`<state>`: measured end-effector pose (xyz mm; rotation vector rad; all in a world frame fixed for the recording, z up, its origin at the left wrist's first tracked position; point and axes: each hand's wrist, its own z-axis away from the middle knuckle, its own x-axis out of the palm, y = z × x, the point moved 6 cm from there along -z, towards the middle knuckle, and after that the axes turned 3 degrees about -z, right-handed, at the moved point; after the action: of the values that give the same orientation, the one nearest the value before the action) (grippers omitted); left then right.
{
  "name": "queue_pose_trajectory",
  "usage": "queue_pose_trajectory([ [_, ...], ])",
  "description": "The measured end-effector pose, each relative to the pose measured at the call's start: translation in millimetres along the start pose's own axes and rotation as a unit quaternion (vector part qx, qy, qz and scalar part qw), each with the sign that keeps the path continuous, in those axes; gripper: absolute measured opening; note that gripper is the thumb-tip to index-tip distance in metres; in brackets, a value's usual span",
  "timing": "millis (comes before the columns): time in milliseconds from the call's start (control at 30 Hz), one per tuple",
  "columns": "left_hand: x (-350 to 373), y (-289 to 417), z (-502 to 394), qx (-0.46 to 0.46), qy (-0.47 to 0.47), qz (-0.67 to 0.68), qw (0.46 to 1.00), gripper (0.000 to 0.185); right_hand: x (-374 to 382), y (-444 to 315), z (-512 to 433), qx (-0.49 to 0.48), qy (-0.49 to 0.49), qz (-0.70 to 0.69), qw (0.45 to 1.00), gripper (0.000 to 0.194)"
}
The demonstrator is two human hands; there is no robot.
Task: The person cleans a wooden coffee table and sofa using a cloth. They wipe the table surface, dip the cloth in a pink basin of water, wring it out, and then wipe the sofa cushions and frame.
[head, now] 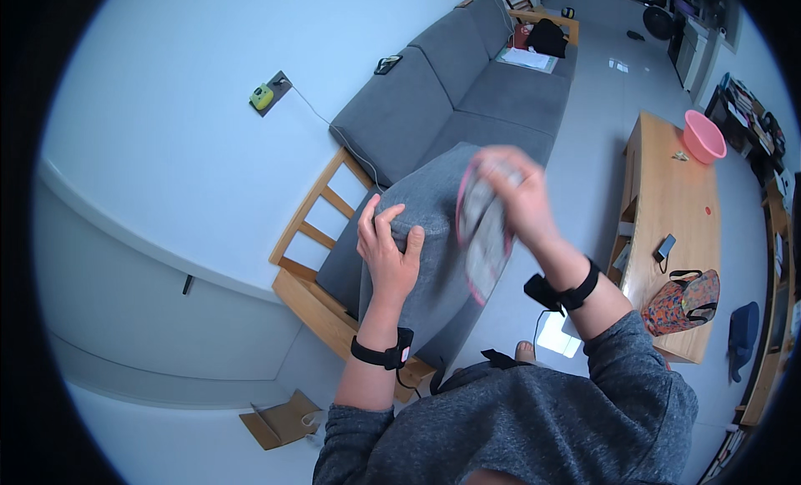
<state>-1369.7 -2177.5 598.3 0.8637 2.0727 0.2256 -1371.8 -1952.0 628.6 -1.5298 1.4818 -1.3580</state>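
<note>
A grey fabric sofa cushion (432,197) stands tilted up before me at the near end of the sofa. My left hand (391,250) grips its upper left corner, thumb on one side and fingers on the other. In my right hand (516,191) is a light grey cloth with pink edging (488,250), bunched at the top and hanging down over the cushion's right side. Cloth and hand are blurred. Whether the cloth touches the cushion, I cannot tell.
Behind the cushion runs the grey sofa (513,97) with a wooden armrest (313,216) at left. A wooden table (676,197) on the right bears a pink basin (704,137) and a patterned bag (682,303). An opened cardboard box (281,419) lies at lower left.
</note>
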Motion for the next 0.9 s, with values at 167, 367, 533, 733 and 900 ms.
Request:
queue_pose_trajectory([
  [167, 22, 16, -7, 0.030, 0.016, -0.014, 0.999, 0.045, -2, -50, -20, -0.327, -0.002, 0.136, 0.935, 0.023],
  [367, 31, 19, -7, 0.006, 0.025, 0.002, 1.000, 0.035, 55, 23, -5, -0.228, -0.324, 0.172, 0.902, 0.027],
  [533, 23, 24, 4, 0.026, 0.019, 0.014, 0.999, 0.025, 21, 64, -7, -0.305, -0.341, 0.168, 0.873, 0.030],
  [733, 5, 15, 7, 0.001, 0.017, -0.033, 0.999, 0.024, -207, 268, -98, 0.137, -0.150, 0.483, 0.852, 0.029],
  [900, 10, 10, 3, -0.025, 0.033, -0.006, 0.999, 0.024, -252, 218, -129, 0.000, 0.120, 0.344, 0.931, 0.019],
])
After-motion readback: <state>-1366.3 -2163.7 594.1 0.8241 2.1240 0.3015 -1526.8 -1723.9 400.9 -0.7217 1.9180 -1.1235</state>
